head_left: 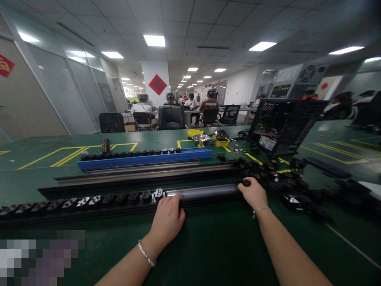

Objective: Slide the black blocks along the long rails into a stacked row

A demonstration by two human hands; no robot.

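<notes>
A long black metal rail [205, 193] lies across the near part of the green table, with a row of small dark blocks [110, 199] seated along its left half. Over the rail, just right of the last light-faced block [159, 193], my left hand [168, 216] is closed on its edges, fingertips partly hidden. My right hand [253, 193] pinches a small black block [245, 182] at the rail's right end. Whether that block touches the rail I cannot tell. Bare grey channel shows between the two hands.
Beyond lie more rails [143, 174] and a blue rail [143, 158] carrying blocks. Loose black blocks [285, 182] are scattered at right. An open computer case [285, 123], a metal bowl [200, 138] and yellow trays [222, 140] stand farther back. People sit in the background.
</notes>
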